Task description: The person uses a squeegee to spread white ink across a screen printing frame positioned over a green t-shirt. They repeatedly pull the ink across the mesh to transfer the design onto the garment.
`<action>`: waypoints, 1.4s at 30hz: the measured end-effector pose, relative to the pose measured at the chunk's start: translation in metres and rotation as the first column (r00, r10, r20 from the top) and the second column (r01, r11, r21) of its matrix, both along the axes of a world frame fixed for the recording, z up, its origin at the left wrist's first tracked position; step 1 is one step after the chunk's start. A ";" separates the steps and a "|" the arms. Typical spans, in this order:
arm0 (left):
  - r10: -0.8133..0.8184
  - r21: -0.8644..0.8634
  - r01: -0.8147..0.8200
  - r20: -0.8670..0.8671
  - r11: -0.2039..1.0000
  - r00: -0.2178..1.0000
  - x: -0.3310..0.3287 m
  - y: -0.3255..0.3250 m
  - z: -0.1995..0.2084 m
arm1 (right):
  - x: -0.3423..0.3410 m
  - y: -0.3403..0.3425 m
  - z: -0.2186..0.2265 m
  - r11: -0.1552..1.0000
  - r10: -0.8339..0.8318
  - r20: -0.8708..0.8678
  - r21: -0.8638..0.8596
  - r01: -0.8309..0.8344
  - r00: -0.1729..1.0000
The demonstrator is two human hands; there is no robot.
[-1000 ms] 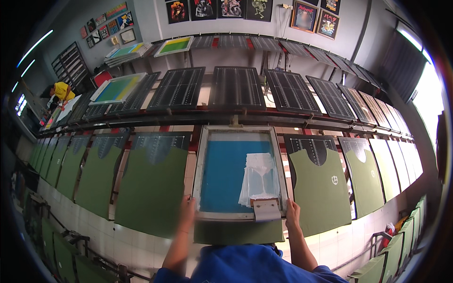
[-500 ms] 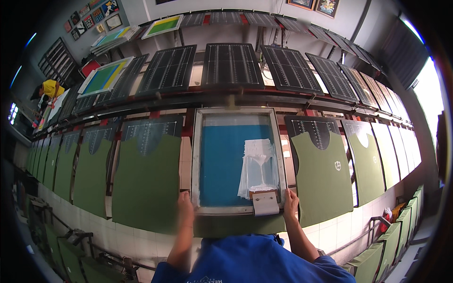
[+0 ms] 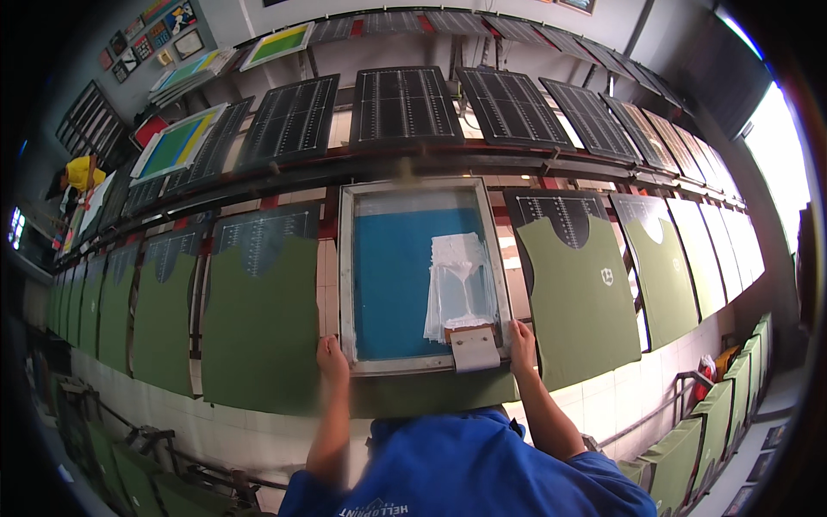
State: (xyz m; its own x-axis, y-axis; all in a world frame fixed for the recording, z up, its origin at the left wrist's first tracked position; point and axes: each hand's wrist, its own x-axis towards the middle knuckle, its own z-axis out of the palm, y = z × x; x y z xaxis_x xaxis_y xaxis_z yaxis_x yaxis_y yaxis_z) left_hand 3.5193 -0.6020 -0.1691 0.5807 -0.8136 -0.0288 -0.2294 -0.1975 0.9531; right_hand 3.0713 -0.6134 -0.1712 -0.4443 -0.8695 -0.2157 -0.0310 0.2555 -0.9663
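A screen printing frame [image 3: 348,258] with pale edges and blue mesh lies over a green shirt [image 3: 396,398], whose lower part shows below it. Closed around the frame's lower right side is my right hand [image 3: 522,346]. My left hand [image 3: 333,358], fingers curled, is at the lower left corner; its fingertips are partly hidden. White ink [image 3: 457,252] covers a stencil area right of the mesh's middle. At the ink's near end a squeegee [image 3: 475,351] with a light metal handle rests over the frame's near edge, touched by neither hand.
Green shirts on dark boards flank the frame, one shirt [image 3: 258,327] left and one with a small white print [image 3: 573,302] right. Bare black boards [image 3: 407,108] line the far row beyond a dark rail. A person in yellow [image 3: 83,175] works at the far left.
The whole view has shifted a little, so everything sits slightly higher and further left. Both hands stay at the frame's lower sides, and the squeegee keeps its place on it.
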 end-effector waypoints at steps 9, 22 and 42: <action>0.059 -0.067 -0.041 0.300 0.997 0.952 -0.024 0.047 0.064 | 0.011 -0.003 0.005 0.996 -0.079 0.207 0.064 0.067 0.975; -0.209 0.221 0.743 -0.874 0.632 0.438 -0.175 0.075 0.082 | 0.038 0.015 0.088 0.930 0.220 -0.741 -0.037 -0.365 0.635; 0.083 0.265 0.605 -0.947 0.751 0.311 -0.215 0.053 0.043 | 0.069 -0.157 0.156 0.684 0.472 -0.865 0.235 -0.690 0.173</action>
State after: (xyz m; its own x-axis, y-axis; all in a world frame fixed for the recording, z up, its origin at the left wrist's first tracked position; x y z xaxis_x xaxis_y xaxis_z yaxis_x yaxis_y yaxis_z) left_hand 3.3041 -0.5491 -0.1263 -0.3327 -0.5433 -0.7708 0.5073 -0.7921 0.3394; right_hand 3.1403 -0.7705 -0.0148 0.3721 -0.9244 0.0840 -0.8606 -0.3775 -0.3419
